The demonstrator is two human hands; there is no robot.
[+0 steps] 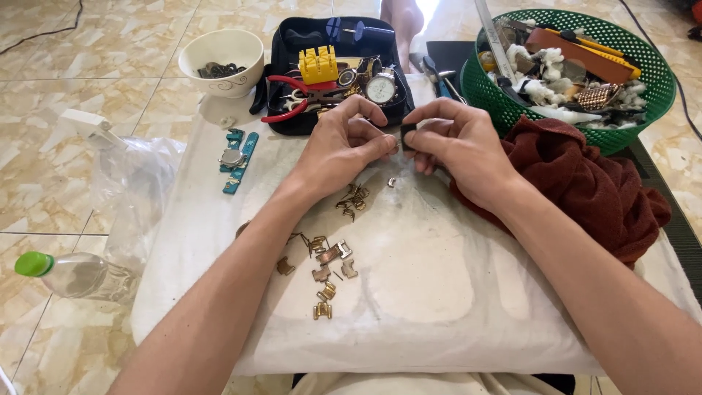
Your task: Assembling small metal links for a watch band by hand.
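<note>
At the lower left of the frame a clear plastic bottle with a green cap lies on the tiled floor, beside a crumpled clear bag. Above it, in the upper left, a white bowl holds a few dark metal pieces. A teal-strapped watch lies on the white cloth just below the bowl. At top centre an open black case holds red-handled pliers, a yellow block and watch faces. In the middle, the left hand and right hand meet, both grips pinched on a small dark piece held between the fingertips. Loose brass-coloured links lie scattered below. At the right, a dark red towel sits under a green basket filled with tools and scraps.
</note>
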